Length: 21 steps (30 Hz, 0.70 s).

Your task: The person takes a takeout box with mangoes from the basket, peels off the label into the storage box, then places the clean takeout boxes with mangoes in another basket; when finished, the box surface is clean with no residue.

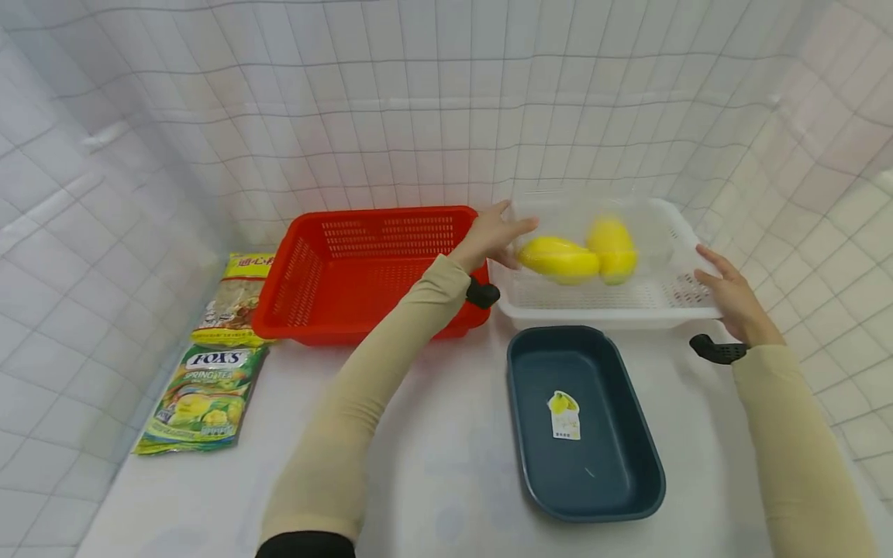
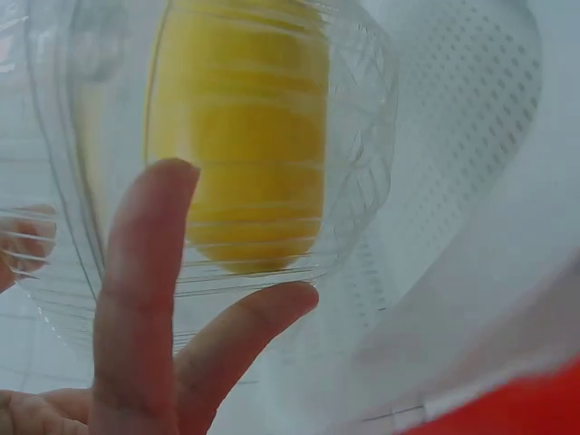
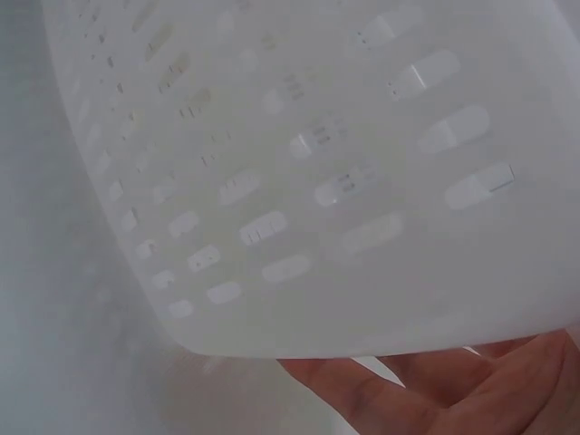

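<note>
A clear plastic container [image 1: 656,246] with yellow fruits [image 1: 560,259] inside is at the white basket [image 1: 614,316], on the right of the table. My left hand [image 1: 494,235] grips the container's left end; its fingers [image 2: 140,281] lie against the clear ridged wall, beside a yellow fruit [image 2: 245,136]. My right hand [image 1: 739,301] holds the right end of the white basket. In the right wrist view its fingers [image 3: 362,390] reach behind the basket's rim, so their tips are partly hidden by the perforated wall [image 3: 408,281].
A red basket [image 1: 363,288] stands left of the white one, under my left forearm. In front lies a dark blue tray [image 1: 593,473] with a small lemon-print label [image 1: 565,425]. Two packets, a yellow bag [image 1: 237,298] and a green candy bag [image 1: 204,395], lie far left. Gridded curtains surround the table.
</note>
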Motion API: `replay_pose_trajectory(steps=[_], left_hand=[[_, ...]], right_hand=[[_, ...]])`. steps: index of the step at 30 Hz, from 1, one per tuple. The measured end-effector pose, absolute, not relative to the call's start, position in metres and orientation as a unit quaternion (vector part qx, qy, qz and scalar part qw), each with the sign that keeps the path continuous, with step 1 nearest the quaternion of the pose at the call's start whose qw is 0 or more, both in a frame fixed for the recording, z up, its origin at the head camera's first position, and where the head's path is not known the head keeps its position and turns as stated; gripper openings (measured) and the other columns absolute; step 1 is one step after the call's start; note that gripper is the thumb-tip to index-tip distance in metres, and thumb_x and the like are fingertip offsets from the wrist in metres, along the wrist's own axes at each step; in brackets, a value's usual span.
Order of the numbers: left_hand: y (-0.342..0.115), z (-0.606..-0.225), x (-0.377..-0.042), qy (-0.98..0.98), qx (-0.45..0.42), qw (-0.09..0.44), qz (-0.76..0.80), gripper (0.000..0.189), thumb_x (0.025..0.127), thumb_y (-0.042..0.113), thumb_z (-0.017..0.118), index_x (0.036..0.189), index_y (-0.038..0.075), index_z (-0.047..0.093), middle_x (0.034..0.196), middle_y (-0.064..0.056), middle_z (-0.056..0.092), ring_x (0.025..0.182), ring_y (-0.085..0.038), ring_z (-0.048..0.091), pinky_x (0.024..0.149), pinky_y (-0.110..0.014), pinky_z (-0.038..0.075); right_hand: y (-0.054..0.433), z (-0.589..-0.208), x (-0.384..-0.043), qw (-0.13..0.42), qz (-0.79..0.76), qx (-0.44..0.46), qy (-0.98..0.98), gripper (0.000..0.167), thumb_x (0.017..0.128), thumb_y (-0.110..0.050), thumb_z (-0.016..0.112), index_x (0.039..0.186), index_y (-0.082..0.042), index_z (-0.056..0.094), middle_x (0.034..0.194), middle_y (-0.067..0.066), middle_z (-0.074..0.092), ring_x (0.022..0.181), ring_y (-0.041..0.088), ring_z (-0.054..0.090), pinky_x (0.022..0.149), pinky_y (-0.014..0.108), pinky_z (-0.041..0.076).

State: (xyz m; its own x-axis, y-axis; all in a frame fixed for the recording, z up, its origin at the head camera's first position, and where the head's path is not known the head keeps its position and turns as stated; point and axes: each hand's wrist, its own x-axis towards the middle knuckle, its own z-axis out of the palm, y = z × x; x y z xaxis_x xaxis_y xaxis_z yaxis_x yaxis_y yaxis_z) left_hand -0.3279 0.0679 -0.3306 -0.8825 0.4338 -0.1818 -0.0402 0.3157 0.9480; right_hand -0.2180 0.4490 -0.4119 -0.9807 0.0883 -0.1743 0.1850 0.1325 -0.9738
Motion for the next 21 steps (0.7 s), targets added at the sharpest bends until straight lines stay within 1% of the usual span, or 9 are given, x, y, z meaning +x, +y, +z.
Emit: replay_pose_trajectory(steps=[2,5,7,9,12,14,16,18,21], left_hand=[[0.077,-0.339,-0.330,0.797,0.134,0.201,0.554,0.069,0.091,0.034,0.065,0.146,0.010,0.031,0.136,-0.015,0.045,0.055,-0.031,0.063,0.059,-0.038,0.057],[0.089,-0.349,-0.332,0.813,0.148,0.193,0.528,0.056,0.093,0.030,0.063,0.136,0.006,0.037,0.126,-0.015,0.047,0.059,-0.034,0.064,0.059,-0.040,0.057],[0.095,-0.354,-0.332,0.824,0.141,0.197,0.513,0.058,0.093,0.028,0.063,0.136,0.005,0.032,0.125,-0.015,0.045,0.063,-0.032,0.064,0.062,-0.043,0.057],[0.100,-0.356,-0.332,0.828,0.137,0.204,0.504,0.057,0.093,0.026,0.063,0.135,0.005,0.031,0.124,-0.015,0.043,0.069,-0.030,0.064,0.066,-0.046,0.056],[0.103,-0.358,-0.332,0.824,0.131,0.224,0.503,0.061,0.093,0.022,0.063,0.138,0.003,0.026,0.127,-0.016,0.040,0.081,-0.028,0.061,0.068,-0.048,0.056],[0.105,-0.358,-0.333,0.820,0.125,0.242,0.503,0.065,0.093,0.021,0.062,0.141,0.002,0.022,0.133,-0.017,0.037,0.085,-0.030,0.061,0.067,-0.046,0.056],[0.106,-0.357,-0.334,0.816,0.114,0.268,0.499,0.071,0.094,0.021,0.062,0.146,0.002,0.016,0.141,-0.017,0.032,0.083,-0.033,0.064,0.064,-0.043,0.057],[0.107,-0.358,-0.337,0.810,0.103,0.298,0.494,0.078,0.095,0.022,0.060,0.149,0.003,0.007,0.149,-0.016,0.022,0.079,-0.038,0.066,0.063,-0.042,0.057],[0.110,-0.359,-0.341,0.819,0.095,0.320,0.466,0.078,0.096,0.023,0.058,0.149,0.001,0.005,0.150,-0.017,0.021,0.076,-0.039,0.066,0.062,-0.038,0.057]], right_hand=[[0.448,-0.412,-0.218,0.036,-0.655,0.092,0.749,0.060,0.100,-0.031,0.046,0.152,-0.035,0.017,0.131,0.004,0.035,0.099,0.010,0.045,0.066,0.023,0.050],[0.448,-0.413,-0.218,0.035,-0.627,0.095,0.772,0.059,0.100,-0.035,0.044,0.152,-0.037,0.015,0.136,0.008,0.030,0.101,0.009,0.044,0.068,0.022,0.049],[0.448,-0.412,-0.218,0.037,-0.613,0.096,0.784,0.059,0.100,-0.038,0.042,0.152,-0.038,0.013,0.139,0.010,0.027,0.102,0.008,0.045,0.069,0.021,0.049],[0.448,-0.412,-0.218,0.037,-0.608,0.094,0.787,0.060,0.100,-0.038,0.042,0.152,-0.038,0.012,0.140,0.011,0.026,0.101,0.007,0.045,0.070,0.021,0.049],[0.449,-0.412,-0.218,0.037,-0.617,0.089,0.781,0.059,0.101,-0.035,0.042,0.152,-0.036,0.012,0.140,0.012,0.026,0.099,0.006,0.047,0.069,0.022,0.049],[0.449,-0.412,-0.218,0.036,-0.631,0.086,0.770,0.059,0.101,-0.032,0.043,0.153,-0.035,0.014,0.140,0.013,0.026,0.098,0.006,0.048,0.068,0.022,0.049],[0.450,-0.413,-0.218,0.037,-0.633,0.085,0.769,0.059,0.102,-0.032,0.042,0.153,-0.035,0.013,0.140,0.012,0.026,0.098,0.006,0.047,0.068,0.022,0.049],[0.450,-0.413,-0.219,0.038,-0.637,0.086,0.765,0.059,0.102,-0.031,0.042,0.153,-0.034,0.013,0.140,0.013,0.025,0.099,0.006,0.047,0.068,0.022,0.049],[0.451,-0.415,-0.220,0.041,-0.632,0.085,0.769,0.059,0.102,-0.031,0.041,0.153,-0.035,0.012,0.142,0.014,0.023,0.099,0.007,0.047,0.068,0.022,0.049]])
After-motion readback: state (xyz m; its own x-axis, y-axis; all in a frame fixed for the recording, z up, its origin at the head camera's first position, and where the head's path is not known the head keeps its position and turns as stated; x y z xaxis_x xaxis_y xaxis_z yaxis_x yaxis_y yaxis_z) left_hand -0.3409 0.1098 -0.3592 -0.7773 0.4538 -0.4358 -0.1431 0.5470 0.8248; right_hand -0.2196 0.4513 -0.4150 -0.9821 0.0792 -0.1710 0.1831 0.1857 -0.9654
